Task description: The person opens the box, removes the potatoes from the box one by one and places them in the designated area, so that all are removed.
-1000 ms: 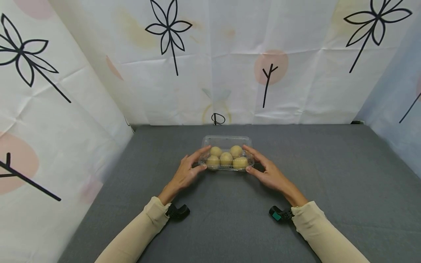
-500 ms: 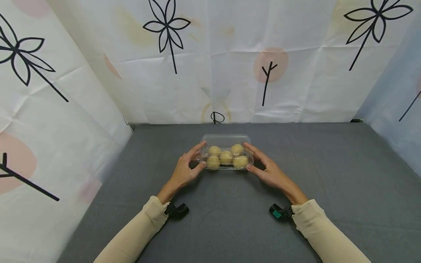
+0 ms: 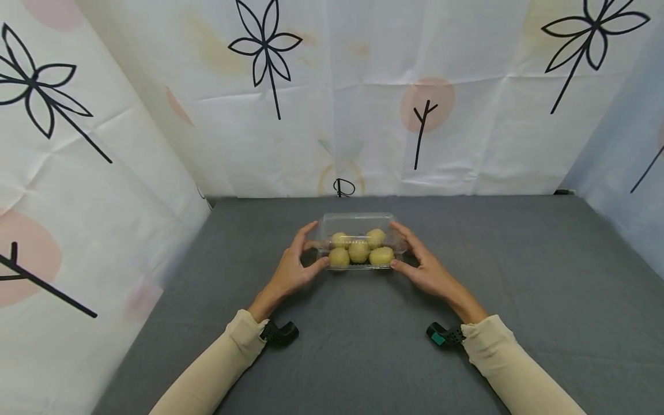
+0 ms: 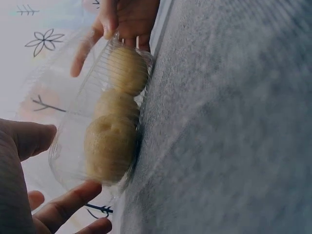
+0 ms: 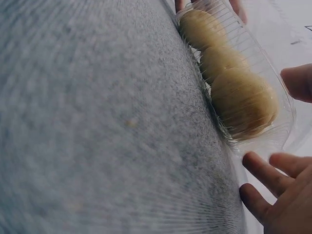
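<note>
A clear plastic clamshell box [image 3: 363, 267] stands on the grey cloth, its see-through lid [image 3: 358, 221] rising at the back. Inside lie several round, pale yellow items [image 3: 358, 252] that look like potatoes. My left hand [image 3: 290, 272] holds the box's left end, thumb at the front corner and fingers spread along the side. At the opposite end my right hand [image 3: 425, 274] holds it the same way. In the left wrist view a fingertip [image 4: 92, 188] meets the clear end wall. Fingertips [image 5: 251, 160] lie right at the lower end corner in the right wrist view.
A grey cloth-covered tabletop [image 3: 363, 346] spreads around the box. White printed curtains [image 3: 332, 115] enclose its back and sides. A black wrist camera [image 3: 280, 333] sits inside the left wrist, another black wrist camera [image 3: 443, 335] inside the right.
The far fingers of both hands have spread outward a little from the box's ends. Clear plastic edges above the yellow items have shifted slightly. The box stays in nearly the same spot.
</note>
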A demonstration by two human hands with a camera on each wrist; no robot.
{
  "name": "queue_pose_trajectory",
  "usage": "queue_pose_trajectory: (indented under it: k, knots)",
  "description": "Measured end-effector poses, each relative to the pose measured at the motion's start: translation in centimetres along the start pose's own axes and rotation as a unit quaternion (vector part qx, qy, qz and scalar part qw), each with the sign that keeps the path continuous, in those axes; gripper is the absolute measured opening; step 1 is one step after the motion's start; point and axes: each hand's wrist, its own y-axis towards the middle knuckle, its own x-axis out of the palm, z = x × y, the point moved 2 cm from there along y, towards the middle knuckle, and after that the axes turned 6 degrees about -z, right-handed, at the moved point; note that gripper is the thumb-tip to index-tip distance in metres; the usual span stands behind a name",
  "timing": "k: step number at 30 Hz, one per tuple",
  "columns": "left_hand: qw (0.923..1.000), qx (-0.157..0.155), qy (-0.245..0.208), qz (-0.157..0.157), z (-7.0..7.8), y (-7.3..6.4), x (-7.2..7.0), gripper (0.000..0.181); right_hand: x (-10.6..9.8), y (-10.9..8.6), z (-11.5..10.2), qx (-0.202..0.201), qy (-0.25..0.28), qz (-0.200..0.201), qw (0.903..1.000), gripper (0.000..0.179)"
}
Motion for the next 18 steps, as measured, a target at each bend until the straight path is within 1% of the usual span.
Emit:
queue_pose_trajectory:
  k: [5, 10, 14, 18]
  knots:
    - [0.9996, -0.024, -0.002, -0.016, 0.0, -0.1, -0.2, 0.082, -0.1, 0.1, -0.1, 0.01, 0.009, -0.001, 0.9999, 0.081]
    - [0.9991, -0.027, -0.006, -0.032, 0.1, 0.2, -0.4, 0.081, -0.3, 0.7, -0.3, 0.0, 0.013, 0.01, 0.9999, 0.086]
    - [0.9973, -0.038, 0.006, -0.062, 0.3, 0.3, -0.4, 0.074, -0.8, 1.5, -0.7, 0.0, 0.01, 0.019, 0.9998, 0.088]
    - [0.9941, -0.046, 0.029, -0.094, 0.0, 0.4, -0.5, 0.074, -1.2, 2.2, -0.8, 0.005, 0.014, 0.022, 0.9997, 0.091]
